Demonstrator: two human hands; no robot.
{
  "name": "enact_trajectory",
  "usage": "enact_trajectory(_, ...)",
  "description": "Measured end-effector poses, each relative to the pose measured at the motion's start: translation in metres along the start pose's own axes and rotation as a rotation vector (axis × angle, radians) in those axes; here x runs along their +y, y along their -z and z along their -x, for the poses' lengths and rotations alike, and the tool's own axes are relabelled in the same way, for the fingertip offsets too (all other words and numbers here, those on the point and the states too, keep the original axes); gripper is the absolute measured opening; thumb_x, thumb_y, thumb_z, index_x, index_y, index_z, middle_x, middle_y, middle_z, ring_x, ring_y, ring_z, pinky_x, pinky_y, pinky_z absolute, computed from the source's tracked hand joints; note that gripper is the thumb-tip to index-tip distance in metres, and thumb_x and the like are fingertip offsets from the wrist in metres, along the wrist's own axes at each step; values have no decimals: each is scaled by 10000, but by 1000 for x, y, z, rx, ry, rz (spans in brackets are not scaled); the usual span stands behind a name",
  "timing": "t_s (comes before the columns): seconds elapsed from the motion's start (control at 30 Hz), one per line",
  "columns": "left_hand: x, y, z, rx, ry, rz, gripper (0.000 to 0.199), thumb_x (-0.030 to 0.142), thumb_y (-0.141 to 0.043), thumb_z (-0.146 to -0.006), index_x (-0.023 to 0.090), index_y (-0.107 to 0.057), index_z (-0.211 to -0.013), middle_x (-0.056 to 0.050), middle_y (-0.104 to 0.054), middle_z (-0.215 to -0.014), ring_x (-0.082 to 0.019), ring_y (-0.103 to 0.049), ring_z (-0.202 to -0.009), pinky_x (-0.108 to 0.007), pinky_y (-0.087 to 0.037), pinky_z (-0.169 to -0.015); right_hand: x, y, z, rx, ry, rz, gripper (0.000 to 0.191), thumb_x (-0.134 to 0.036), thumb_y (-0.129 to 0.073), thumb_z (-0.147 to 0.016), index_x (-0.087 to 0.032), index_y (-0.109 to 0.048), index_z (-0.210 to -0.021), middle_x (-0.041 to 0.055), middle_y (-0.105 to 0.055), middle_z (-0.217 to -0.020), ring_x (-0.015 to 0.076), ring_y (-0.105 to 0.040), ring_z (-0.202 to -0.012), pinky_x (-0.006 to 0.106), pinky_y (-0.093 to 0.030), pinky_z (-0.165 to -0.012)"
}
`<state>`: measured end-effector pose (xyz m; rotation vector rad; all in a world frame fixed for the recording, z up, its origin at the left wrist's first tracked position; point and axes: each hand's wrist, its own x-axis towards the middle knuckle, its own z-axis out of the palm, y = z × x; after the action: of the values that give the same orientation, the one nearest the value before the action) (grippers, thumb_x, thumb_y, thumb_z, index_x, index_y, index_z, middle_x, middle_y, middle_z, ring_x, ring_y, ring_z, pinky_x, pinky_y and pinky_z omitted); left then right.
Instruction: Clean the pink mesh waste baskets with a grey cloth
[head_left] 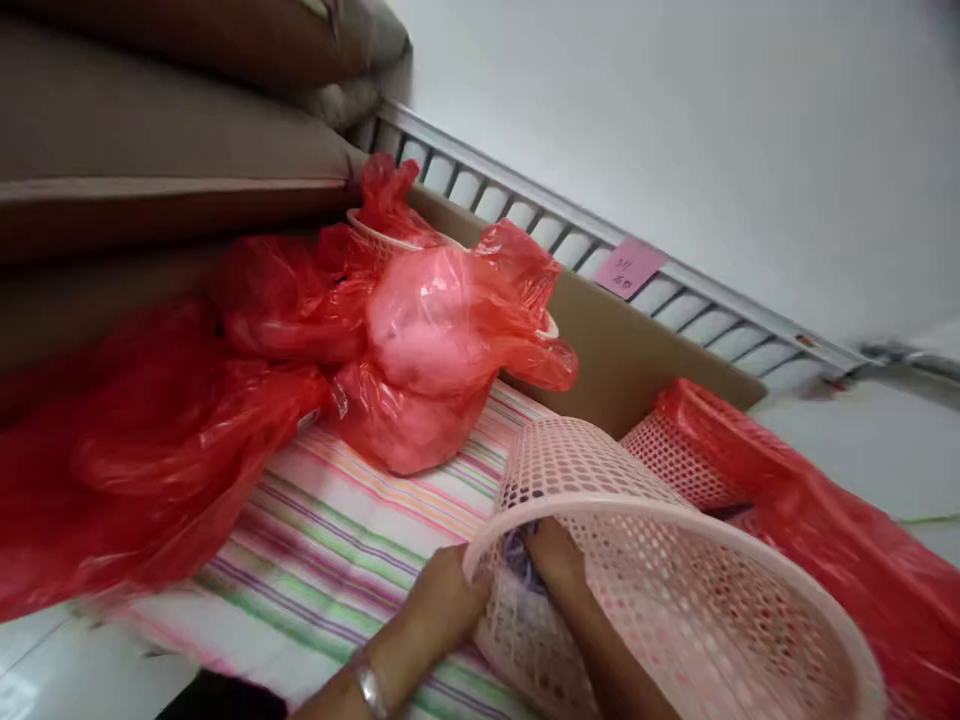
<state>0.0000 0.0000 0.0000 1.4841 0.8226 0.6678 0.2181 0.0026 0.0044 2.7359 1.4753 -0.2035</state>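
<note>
A pale pink perforated plastic basket lies tipped on its side, its wide round mouth facing me. My left hand, with a silver bangle on the wrist, grips the basket's rim at its left edge. Inside the mouth, my right hand is closed on a crumpled purple item, partly hidden by the fingers and rim; its kind cannot be made out. Beneath the basket is a striped cloth in white, pink, green and purple.
Several filled red plastic bags sit at the back, with loose red plastic at left. On the right, red plastic covers another basket. Behind stand a cardboard panel, a metal rail with a pink note, and stacked cushion-like pieces.
</note>
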Motion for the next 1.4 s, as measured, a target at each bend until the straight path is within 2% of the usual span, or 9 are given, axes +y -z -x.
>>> enact_trajectory(0.2, 0, -1, 1, -27, 24, -9, 284, 247, -530, -728, 125, -718, -901, -94, -743, -855, -244, -683, -792, -295, -508, -690, -2, 10, -35, 28, -73, -17, 459, -307, -360, -950, -131, -477, -1357, 128, -390, -1434, 278, -342, -1347, 385, -292, -1103)
enact_trajectory(0.3, -1, -1, 2, -67, 30, -8, 280, 206, -557, -683, 136, -722, -899, -83, -747, -855, -246, -689, -802, -287, -516, -698, -3, 10, -33, 26, -81, -14, 456, -289, -362, -945, -122, -484, -1351, 136, -414, -1417, 287, -371, -1329, 385, -288, -1103)
enact_trajectory(0.43, 0, -1, 3, -59, 27, -17, 294, 174, -500, -700, 103, -718, -883, -111, -745, -844, -248, -689, -787, -286, -517, -678, -8, 12, -22, 26, -70, -24, 444, -280, -345, -926, -140, -515, -1312, 138, -456, -1385, 278, -433, -1286, 374, -364, -1040)
enact_trajectory(0.63, 0, 0, 2, -25, -8, -8, 287, 168, -476, -704, 88, -718, -836, -117, -739, -788, -232, -680, -731, -270, -496, -637, -7, 10, 31, -34, -45, -3, 534, -238, -471, -818, -114, -429, -1336, 150, -604, -1195, 281, -599, -1073, 363, -450, -904)
enact_trajectory(0.83, -3, 0, 1, 11, -26, -5, 281, 208, -479, -721, 100, -716, -827, -102, -737, -779, -220, -672, -716, -265, -474, -618, -2, -1, 119, -100, 118, -54, 483, -222, -448, -845, -132, -440, -1319, 144, -533, -1302, 237, -527, -1194, 314, -402, -982)
enact_trajectory(0.97, -4, 0, 0, 32, -14, -21, 266, 194, -480, -699, 99, -709, -794, -111, -728, -747, -225, -662, -691, -271, -462, -593, -3, 0, 143, -159, 82, 8, 518, -154, -444, -820, -128, -423, -1336, 154, -515, -1323, 243, -513, -1212, 329, -384, -1005)
enact_trajectory(1.1, -1, 3, -1, 23, -28, -17, 278, 213, -473, -730, 111, -715, -820, -110, -735, -783, -226, -671, -736, -273, -475, -639, -9, 9, 122, -100, 150, -47, 387, -262, -424, -864, -177, -486, -1236, 119, -597, -1212, 234, -581, -1107, 308, -429, -914)
enact_trajectory(1.3, 3, 7, -2, 1, -19, -41, 299, 166, -457, -711, 107, -716, -848, -116, -737, -812, -227, -677, -759, -282, -490, -687, -14, 13, 39, -49, -17, 67, 435, -249, -495, -797, -163, -492, -1223, 122, -651, -1089, 275, -625, -1004, 348, -457, -836)
enact_trajectory(1.4, 4, 8, -2, -4, -11, -61, 309, 171, -452, -714, 103, -713, -864, -126, -735, -823, -234, -679, -762, -290, -494, -689, -11, 14, 0, -11, -57, 62, 429, -307, -461, -845, -174, -505, -1250, 137, -612, -1183, 291, -583, -1096, 381, -444, -884)
